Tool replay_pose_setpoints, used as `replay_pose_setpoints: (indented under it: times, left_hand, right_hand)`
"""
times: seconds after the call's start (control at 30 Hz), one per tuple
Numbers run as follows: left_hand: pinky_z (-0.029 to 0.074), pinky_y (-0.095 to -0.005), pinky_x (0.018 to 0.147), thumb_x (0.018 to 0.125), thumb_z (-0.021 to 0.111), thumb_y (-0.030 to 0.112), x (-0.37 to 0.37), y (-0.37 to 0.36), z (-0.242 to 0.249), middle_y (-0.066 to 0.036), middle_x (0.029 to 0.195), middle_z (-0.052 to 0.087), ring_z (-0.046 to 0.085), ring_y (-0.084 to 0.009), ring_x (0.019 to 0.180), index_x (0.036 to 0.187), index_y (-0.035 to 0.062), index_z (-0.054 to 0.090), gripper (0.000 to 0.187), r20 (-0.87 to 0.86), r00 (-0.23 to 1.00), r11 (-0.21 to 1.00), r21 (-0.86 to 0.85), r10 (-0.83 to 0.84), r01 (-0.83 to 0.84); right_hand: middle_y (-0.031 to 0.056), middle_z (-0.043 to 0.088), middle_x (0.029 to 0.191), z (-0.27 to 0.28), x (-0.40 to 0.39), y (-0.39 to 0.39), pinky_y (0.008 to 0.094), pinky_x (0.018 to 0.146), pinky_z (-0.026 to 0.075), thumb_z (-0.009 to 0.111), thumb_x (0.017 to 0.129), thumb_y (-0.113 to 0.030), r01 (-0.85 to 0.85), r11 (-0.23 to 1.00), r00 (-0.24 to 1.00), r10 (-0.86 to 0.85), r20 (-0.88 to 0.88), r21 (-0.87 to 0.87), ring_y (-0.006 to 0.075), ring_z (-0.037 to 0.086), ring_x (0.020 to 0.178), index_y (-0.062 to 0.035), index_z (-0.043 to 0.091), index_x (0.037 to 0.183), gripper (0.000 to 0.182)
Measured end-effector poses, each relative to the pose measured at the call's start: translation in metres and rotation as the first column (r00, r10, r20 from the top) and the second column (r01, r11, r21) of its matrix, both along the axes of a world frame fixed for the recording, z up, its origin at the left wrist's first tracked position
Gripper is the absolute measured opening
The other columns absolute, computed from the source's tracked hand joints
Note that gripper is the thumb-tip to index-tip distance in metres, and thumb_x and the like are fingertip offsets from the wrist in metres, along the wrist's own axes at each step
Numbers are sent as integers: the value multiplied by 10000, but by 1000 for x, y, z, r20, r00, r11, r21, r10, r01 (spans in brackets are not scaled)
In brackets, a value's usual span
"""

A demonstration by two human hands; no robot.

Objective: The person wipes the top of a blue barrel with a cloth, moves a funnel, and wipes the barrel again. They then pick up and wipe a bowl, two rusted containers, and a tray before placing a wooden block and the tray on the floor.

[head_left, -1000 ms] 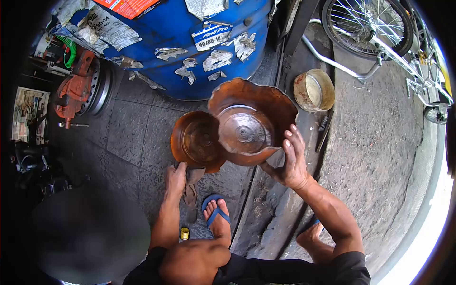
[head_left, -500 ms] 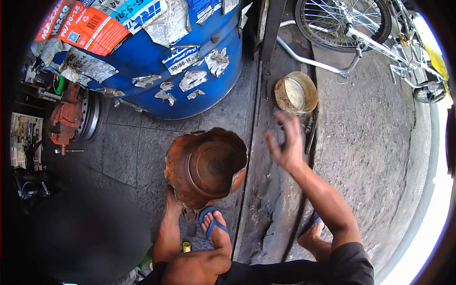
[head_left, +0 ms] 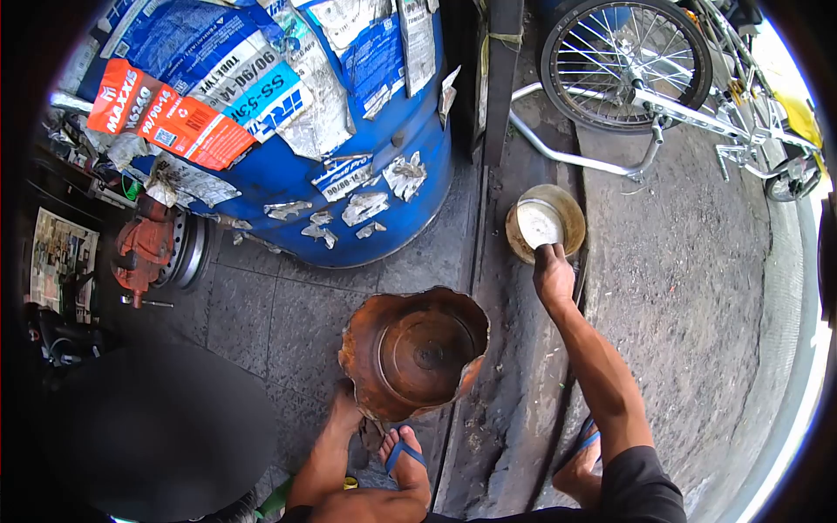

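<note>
A rusty metal pot [head_left: 418, 344] with a jagged, wavy rim is tilted so that its bare inside faces me. My left hand [head_left: 347, 403] is against its lower left side, gripping it from below, with most of the fingers hidden behind the metal. To the right, a small worn round tin [head_left: 571, 218] holds pale powder [head_left: 539, 224]. My right hand [head_left: 554, 275] is at the near rim of this tin, fingers closed together on it. The fingertips are dark, and their exact hold is hard to see.
A blue drum [head_left: 384, 218] with torn labels stands ahead. An orange-red vise [head_left: 144, 248] and a wheel rim [head_left: 190, 248] are at left. A spoked wheel [head_left: 625, 61] on a metal frame stands at upper right. A dark round shape [head_left: 166, 431] covers the lower left.
My right hand, spread in the air before, has reached the small tin and closed at its rim. The camera view has shifted, so the surroundings sit lower in it.
</note>
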State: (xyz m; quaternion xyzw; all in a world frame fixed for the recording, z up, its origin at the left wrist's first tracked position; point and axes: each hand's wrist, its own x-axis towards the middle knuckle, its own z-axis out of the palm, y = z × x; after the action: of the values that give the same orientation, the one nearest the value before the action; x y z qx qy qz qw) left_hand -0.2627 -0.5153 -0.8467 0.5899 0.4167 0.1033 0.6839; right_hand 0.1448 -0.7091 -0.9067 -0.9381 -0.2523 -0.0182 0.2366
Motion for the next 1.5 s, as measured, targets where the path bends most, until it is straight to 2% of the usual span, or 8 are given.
replay_pose_setpoints:
  times: [0.23,0.37,0.57,0.8,0.83,0.93,1.13,1.5]
  left_hand:
    - [492,-343,652,837,641,238,37,-17,79,-153,850,704,604,-136,782,872,-95,662,336,-148,986,995,62,-75,84]
    - [473,-363,618,861,580,278,55,-32,205,-195,752,690,638,-178,702,797,-89,657,380,-324,929,978,45,-181,206]
    - [482,-441,633,844,529,208,55,-38,451,-268,764,627,645,-412,736,750,-44,631,287,-290,835,614,573,-468,543]
    - [461,-412,613,872,520,405,57,14,736,-275,661,614,649,-277,642,763,-73,645,506,-188,921,917,152,-341,370]
    - [466,-409,617,872,520,408,50,31,715,-282,673,619,666,-283,664,748,-79,643,517,-178,889,795,397,-423,458]
    - [495,-416,688,840,535,216,45,77,769,-268,827,636,636,-402,808,801,2,670,257,-206,878,759,443,-432,477]
    - [490,-296,739,837,676,259,42,151,800,-166,937,711,628,-139,846,975,-67,687,354,89,939,883,379,-331,276]
    - [487,-296,786,848,605,134,123,242,859,-103,1052,673,622,-150,914,1074,-55,655,299,193,981,997,75,-23,9]
  right_hand:
    - [158,598,909,202,-46,-6,520,606,480,619,848,-128,-111,976,991,122,-50,190,420,613,706,-76,559,920,108]
    - [154,590,860,367,-80,-24,474,582,486,643,840,-113,-72,967,996,84,-38,245,403,608,685,-72,585,877,80]
    - [136,555,816,621,-119,-45,343,532,443,606,817,15,46,924,999,-34,-38,379,263,550,593,-13,555,874,82]
    - [107,528,780,860,-154,-12,285,510,391,556,802,91,119,802,993,-91,-77,586,167,493,576,19,557,883,108]
    - [107,528,780,882,-159,1,285,510,391,556,802,91,119,809,993,-94,-72,576,167,493,576,19,557,883,108]
    - [117,537,783,928,-162,41,298,529,402,560,813,77,20,795,999,-39,18,606,186,502,580,19,561,881,89]
    - [135,552,782,970,-147,121,312,583,440,588,828,30,-114,801,985,14,173,588,227,530,602,17,577,892,66]
    - [95,632,787,969,-24,236,293,603,455,648,858,-81,-146,709,965,256,-59,690,123,553,650,31,603,928,140]
